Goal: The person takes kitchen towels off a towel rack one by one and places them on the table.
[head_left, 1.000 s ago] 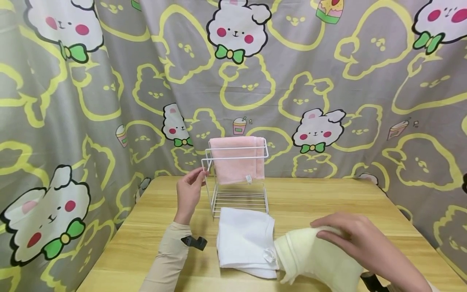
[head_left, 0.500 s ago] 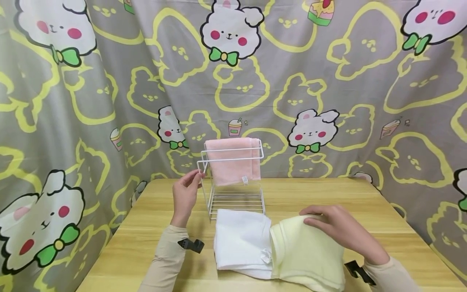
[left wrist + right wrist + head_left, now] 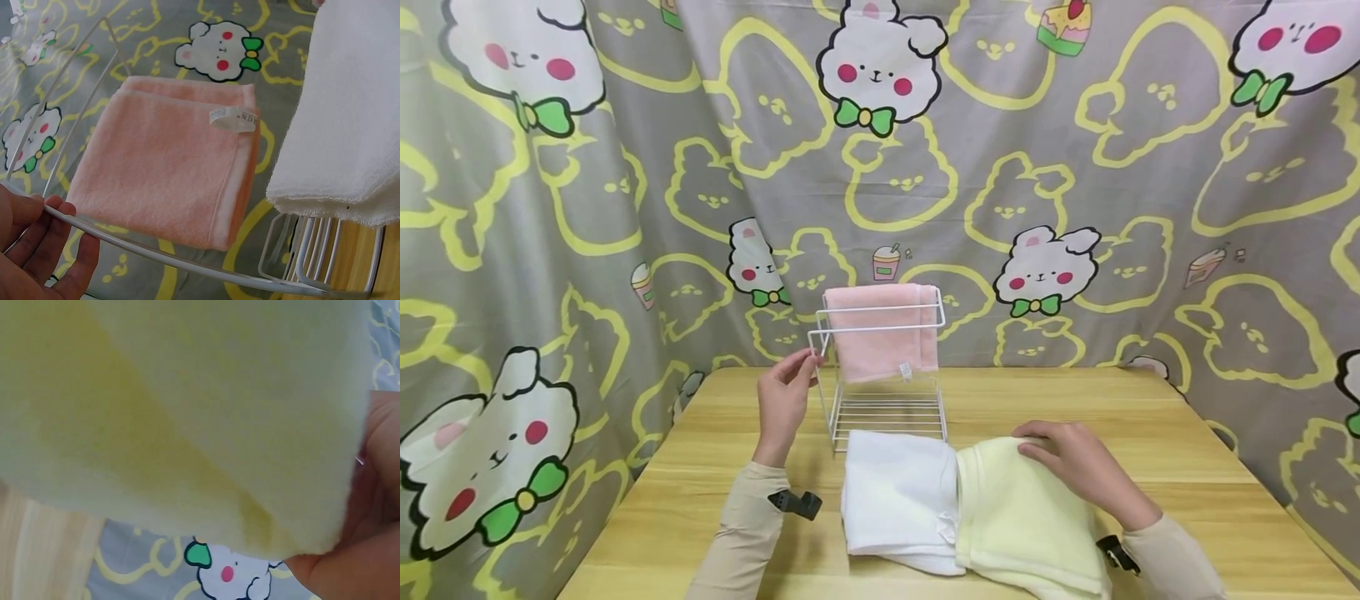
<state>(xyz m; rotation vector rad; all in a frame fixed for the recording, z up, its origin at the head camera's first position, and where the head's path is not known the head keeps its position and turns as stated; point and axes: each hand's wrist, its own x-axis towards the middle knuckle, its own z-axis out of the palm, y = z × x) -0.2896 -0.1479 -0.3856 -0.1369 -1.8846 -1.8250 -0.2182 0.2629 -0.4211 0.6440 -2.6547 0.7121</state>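
A white wire rack (image 3: 880, 329) stands on the table. Over its rear upper bar hangs a folded pink towel (image 3: 880, 354), its small tag showing. My left hand (image 3: 784, 408) pinches the rack's left upright rod between thumb and fingers; the left wrist view shows the fingertips (image 3: 89, 245) around the rod. In front of the rack is a folded white towel (image 3: 901, 492). Beside it on the right, a folded pale yellow towel (image 3: 1030, 512) overlaps its edge. My right hand (image 3: 1078, 460) pinches the yellow towel's far edge; in the right wrist view the towel (image 3: 187, 412) hides most fingers.
The rack's lower wire shelf (image 3: 889, 417) sits behind the white towel. A wooden table (image 3: 1157, 433) extends to both sides. Behind it hangs a grey curtain (image 3: 958, 150) printed with rabbits and yellow outlines. Black wrist straps (image 3: 797, 502) are worn on both arms.
The right hand has moved left with the yellow towel, which now lies flatter and closer against the white towel. The left hand keeps its grip on the rack; the view has shifted slightly.
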